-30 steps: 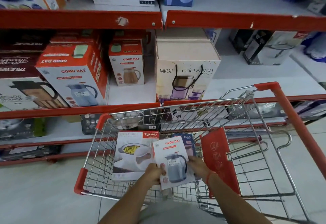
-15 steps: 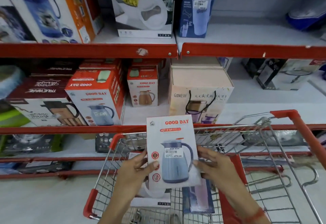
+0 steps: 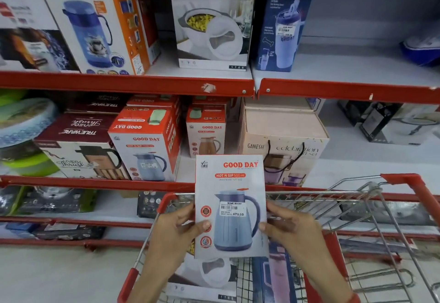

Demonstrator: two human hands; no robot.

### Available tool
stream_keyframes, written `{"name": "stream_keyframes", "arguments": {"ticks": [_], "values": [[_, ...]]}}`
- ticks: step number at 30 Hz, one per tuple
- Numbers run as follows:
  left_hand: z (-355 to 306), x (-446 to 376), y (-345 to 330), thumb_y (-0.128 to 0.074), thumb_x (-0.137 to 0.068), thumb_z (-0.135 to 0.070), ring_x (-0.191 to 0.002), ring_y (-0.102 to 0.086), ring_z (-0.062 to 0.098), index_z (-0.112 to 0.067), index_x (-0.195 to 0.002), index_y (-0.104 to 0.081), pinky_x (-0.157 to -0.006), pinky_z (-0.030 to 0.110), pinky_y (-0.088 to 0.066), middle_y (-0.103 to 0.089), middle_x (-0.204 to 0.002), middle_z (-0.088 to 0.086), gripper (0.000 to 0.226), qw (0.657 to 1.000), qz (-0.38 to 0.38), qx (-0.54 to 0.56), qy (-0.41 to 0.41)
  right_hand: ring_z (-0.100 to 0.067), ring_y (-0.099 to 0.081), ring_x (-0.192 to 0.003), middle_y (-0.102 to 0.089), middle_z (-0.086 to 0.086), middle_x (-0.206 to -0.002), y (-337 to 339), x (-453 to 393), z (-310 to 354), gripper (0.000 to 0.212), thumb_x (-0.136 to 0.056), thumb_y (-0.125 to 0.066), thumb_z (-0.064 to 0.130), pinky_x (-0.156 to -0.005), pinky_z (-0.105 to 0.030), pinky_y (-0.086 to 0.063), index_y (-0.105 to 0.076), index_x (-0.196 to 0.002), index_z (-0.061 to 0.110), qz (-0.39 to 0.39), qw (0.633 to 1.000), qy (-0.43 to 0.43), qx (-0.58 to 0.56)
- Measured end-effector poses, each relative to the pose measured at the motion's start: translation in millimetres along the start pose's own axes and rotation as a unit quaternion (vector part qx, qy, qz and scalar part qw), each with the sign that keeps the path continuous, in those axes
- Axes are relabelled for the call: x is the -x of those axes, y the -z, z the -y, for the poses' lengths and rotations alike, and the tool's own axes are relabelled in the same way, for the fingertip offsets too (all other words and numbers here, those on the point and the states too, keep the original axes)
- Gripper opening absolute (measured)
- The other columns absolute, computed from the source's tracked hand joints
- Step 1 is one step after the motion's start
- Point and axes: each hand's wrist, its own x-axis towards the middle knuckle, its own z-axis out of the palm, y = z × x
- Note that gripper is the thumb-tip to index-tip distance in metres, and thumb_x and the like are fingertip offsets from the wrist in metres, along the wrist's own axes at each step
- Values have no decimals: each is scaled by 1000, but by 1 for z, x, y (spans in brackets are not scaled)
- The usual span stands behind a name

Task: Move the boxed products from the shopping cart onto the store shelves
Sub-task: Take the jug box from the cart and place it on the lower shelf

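I hold a white Good Day jug box [image 3: 229, 183] upright above the wire shopping cart [image 3: 352, 197], printed face toward me. My left hand [image 3: 175, 228] grips its left edge and my right hand [image 3: 288, 228] grips its right edge. Below it in the cart lie a white casserole box [image 3: 204, 276] and a blue tumbler box [image 3: 273, 279]. On the middle shelf [image 3: 100, 182] behind stand two matching Good Day boxes, a large one [image 3: 147, 140] and a smaller one [image 3: 206, 131], with a bare gap in front of the smaller one.
The top shelf [image 3: 128, 83] carries a Cello flask box [image 3: 90, 21], a Rishabh casserole box [image 3: 212, 23] and a blue Liza tumbler box [image 3: 283, 23]. A Ganesh box [image 3: 283, 140] and a Trueware box [image 3: 78, 145] flank the Good Day boxes. Bare shelf lies at right.
Both hands lifted the Good Day box out of the cart and raised it upright toward the middle shelf. My view tilted upward, showing more of the top shelf.
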Motion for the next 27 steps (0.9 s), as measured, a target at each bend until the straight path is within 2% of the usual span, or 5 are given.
{"name": "stream_keyframes", "arguments": {"ticks": [5, 8, 12, 17, 27], "values": [[2, -42, 12, -86, -58, -11, -76, -74, 11, -24, -81, -72, -73, 38, -61, -79, -76, -6, 30, 981, -96, -155, -61, -3, -67, -80, -73, 8, -93, -39, -44, 4, 34, -72, -77, 6, -69, -7, -55, -70, -103, 20, -92, 989, 24, 109], [1, -79, 10, -84, -62, -18, -79, -74, 19, -8, -82, -69, -74, 41, -60, -79, -84, 6, 27, 964, -168, -195, -70, -12, -71, -81, -77, -3, -93, -65, -81, 6, 26, -73, -76, 8, -73, -23, -58, -67, -97, 14, -148, 976, 56, 151], [-2, -131, 5, -80, -70, -22, -86, -73, 25, -4, -89, -66, -80, 37, -60, -77, -93, 11, 30, 940, -219, -250, -81, -24, -72, -81, -76, -10, -91, -91, -132, -3, 23, -74, -76, 10, -68, -23, -54, -65, -93, 6, -175, 960, 81, 202], [11, -177, 1, -75, -76, -19, -93, -70, 31, -3, -105, -62, -86, 39, -58, -74, -103, 14, 36, 931, -214, -286, -78, -31, -69, -90, -73, -15, -99, -114, -186, -36, 28, -77, -72, 12, -79, -45, -59, -58, -100, 7, -145, 959, 72, 235], [42, -211, 1, -71, -79, -14, -98, -67, 33, 1, -107, -59, -88, 39, -55, -70, -107, 19, 34, 935, -170, -309, -42, -34, -70, -85, -72, -18, -94, -132, -218, -63, 18, -82, -66, 7, -74, -43, -61, -58, -98, 3, -128, 940, 62, 311]]}}
